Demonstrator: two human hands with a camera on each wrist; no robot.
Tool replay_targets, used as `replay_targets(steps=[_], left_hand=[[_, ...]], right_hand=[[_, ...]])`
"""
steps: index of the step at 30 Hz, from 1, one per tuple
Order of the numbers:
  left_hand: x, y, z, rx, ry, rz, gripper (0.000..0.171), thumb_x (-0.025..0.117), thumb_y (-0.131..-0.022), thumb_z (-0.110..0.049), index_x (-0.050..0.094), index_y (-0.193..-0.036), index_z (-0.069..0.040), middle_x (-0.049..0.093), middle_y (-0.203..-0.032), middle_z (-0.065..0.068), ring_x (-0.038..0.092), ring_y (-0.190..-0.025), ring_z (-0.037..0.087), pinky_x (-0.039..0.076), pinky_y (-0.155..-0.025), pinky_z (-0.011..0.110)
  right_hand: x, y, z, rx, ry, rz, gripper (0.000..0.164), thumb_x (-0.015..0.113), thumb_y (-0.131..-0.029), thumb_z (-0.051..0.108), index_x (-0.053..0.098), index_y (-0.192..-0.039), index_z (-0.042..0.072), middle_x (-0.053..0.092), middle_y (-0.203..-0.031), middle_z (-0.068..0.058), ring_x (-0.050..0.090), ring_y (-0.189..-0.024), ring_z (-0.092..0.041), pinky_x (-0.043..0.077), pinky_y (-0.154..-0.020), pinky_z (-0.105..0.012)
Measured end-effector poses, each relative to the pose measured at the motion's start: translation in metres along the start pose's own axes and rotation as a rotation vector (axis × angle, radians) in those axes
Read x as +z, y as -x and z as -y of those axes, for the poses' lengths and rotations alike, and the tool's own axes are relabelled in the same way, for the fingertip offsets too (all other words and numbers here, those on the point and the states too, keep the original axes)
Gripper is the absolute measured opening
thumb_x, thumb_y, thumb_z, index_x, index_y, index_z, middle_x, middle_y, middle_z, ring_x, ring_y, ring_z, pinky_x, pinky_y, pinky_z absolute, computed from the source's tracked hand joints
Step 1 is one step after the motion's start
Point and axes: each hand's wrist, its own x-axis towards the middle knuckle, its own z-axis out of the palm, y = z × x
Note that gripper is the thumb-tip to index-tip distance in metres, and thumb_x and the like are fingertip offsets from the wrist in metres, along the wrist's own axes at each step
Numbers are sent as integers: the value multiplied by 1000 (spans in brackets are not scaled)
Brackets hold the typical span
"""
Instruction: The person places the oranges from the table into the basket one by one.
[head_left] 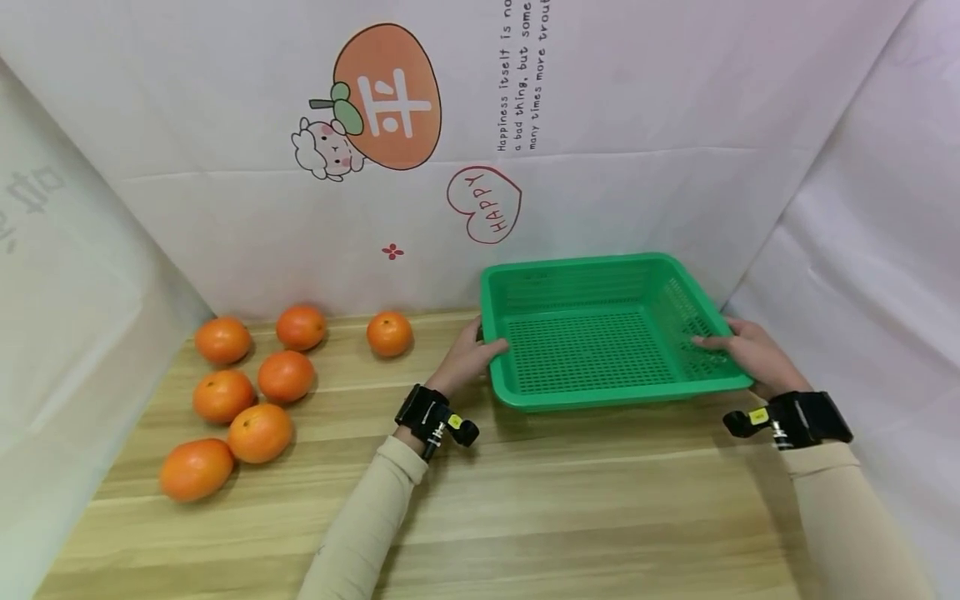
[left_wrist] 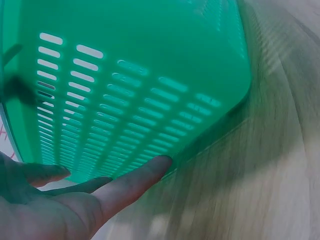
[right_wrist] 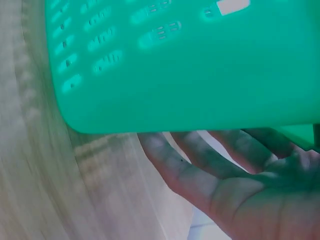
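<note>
A green plastic basket [head_left: 585, 350], rectangular with slotted walls and a mesh bottom, has nothing in it. My left hand [head_left: 471, 357] grips its left end, thumb over the rim and fingers outside. In the left wrist view, those fingers [left_wrist: 132, 185] lie along the slotted outer wall. The right hand [head_left: 750, 354] holds the opposite end, its thumb hooked inside over the rim. Seen from the right wrist, the fingers [right_wrist: 200, 175] reach under the basket's lower edge. A shadow falls on the table below the basket.
Several oranges lie on the left of the wooden table [head_left: 570, 517], one orange [head_left: 390, 334] apart from the group, nearer the basket. White printed cloth [head_left: 637, 200] hangs along the back; more cloth [head_left: 862, 275] encloses the right side. Each wrist wears a black strapped camera [head_left: 442, 417].
</note>
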Motion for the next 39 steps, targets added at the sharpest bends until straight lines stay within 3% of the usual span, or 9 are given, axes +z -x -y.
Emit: replay_targets(steps=[4, 12, 27, 31, 39], left_hand=[[-6, 4, 1, -10, 3, -3, 67, 57, -102, -19, 32, -163, -11, 55, -151, 26, 69, -125, 39, 63, -93, 37], [-19, 15, 4, -15, 14, -2, 68, 55, -104, -16, 28, -165, -8, 55, -151, 27, 70, -121, 41, 64, -89, 39], [-46, 35, 12, -46, 7, -66, 67, 61, -99, -20, 37, -161, -12, 55, -152, 19, 67, -124, 33, 62, -94, 39], [-55, 39, 14, -42, 21, -61, 65, 60, -99, -19, 38, -160, -10, 55, -151, 21, 68, -123, 34, 63, -92, 40], [-71, 43, 15, -52, 10, -81, 63, 61, -97, -17, 42, -157, -6, 57, -148, 23, 70, -116, 31, 64, -89, 42]], right_hand=[[6, -1, 1, -9, -40, -3, 81, 59, -109, 32, 15, -166, -5, 75, -93, 17, 76, -80, -10, 64, -74, -32], [20, 2, 5, -58, -62, -1, 86, 60, -108, 38, 9, -169, 5, 71, -105, 24, 75, -92, -8, 63, -80, -32], [54, 5, 20, -75, -124, 11, 77, 61, -107, 35, 26, -162, -6, 73, -109, 4, 77, -95, -13, 65, -82, -35], [63, 5, 25, -74, -133, 5, 76, 61, -107, 35, 27, -163, -4, 70, -116, 0, 76, -98, -10, 65, -83, -34], [79, 4, 33, -76, -163, -1, 74, 60, -108, 35, 28, -163, -2, 60, -138, -18, 74, -103, -10, 64, -86, -33]])
